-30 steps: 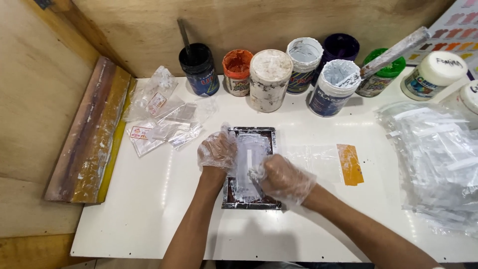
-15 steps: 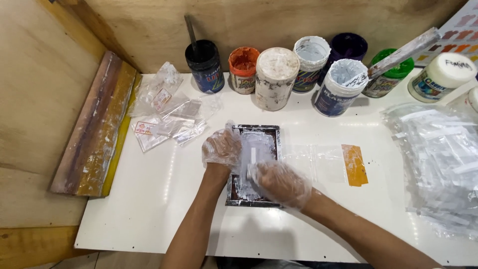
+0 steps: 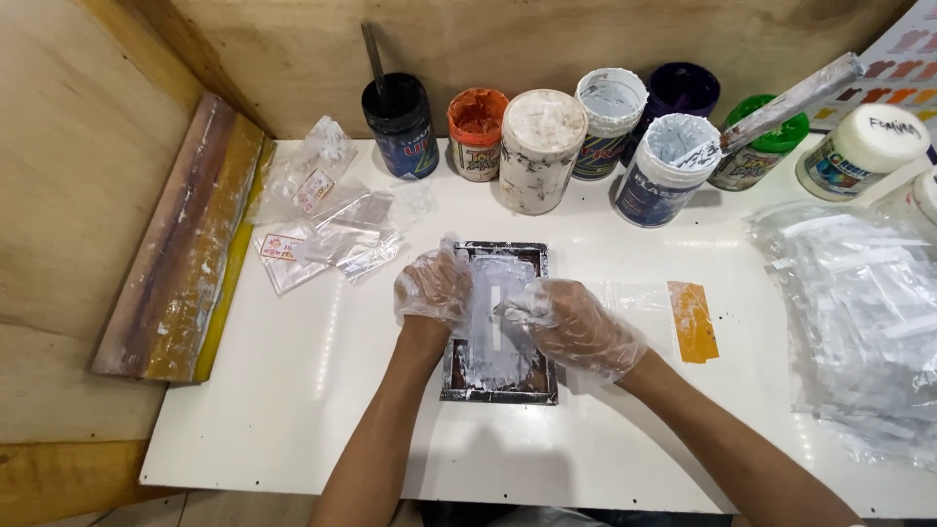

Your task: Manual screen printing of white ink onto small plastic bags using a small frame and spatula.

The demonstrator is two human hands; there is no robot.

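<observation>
Both bare forearms are reaching in from the near edge and converging toward the middle of the scene. The left forearm is rising almost straight away from the viewer, its wrist bending slightly, and the left hand (image 3: 432, 286), wearing a thin clear glove, is lying palm down with its fingers loosely curled and spread toward the far side. The right forearm is coming in on a slant from the near right corner. The right hand (image 3: 571, 324), gloved the same way, is pointing left, its fingers bunching together in a pinching grip at the tips. The two hands are sitting just beside each other, not touching.
</observation>
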